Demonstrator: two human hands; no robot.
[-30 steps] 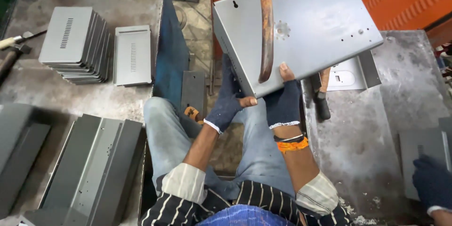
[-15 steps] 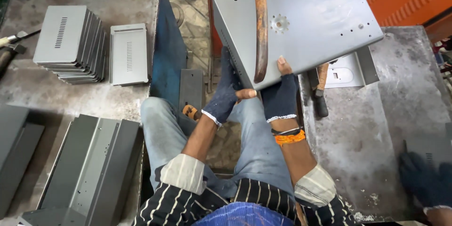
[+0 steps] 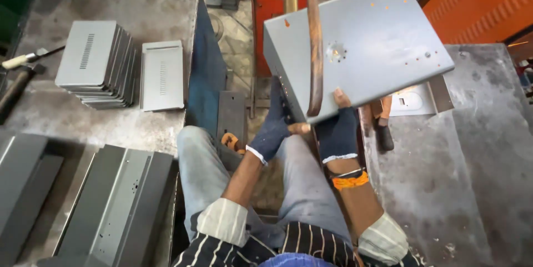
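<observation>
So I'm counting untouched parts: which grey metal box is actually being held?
The large grey box at top, gripped by both gloved hands; the others lie on tables.

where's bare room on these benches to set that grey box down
The right metal bench is mostly bare below the white plate, right of the right hand. On the left bench, a strip lies behind the stacked grey vented panels. The lower left is crowded with grey folded covers. Both hands hold the grey sheet-metal box.

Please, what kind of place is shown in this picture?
Probably a sheet-metal fabrication workshop. The gloved left hand and right hand hold a grey folded sheet-metal box under a curved copper welding arm, with orange sparks on it. A stack of grey vented metal covers lies on a worn steel table.
</observation>
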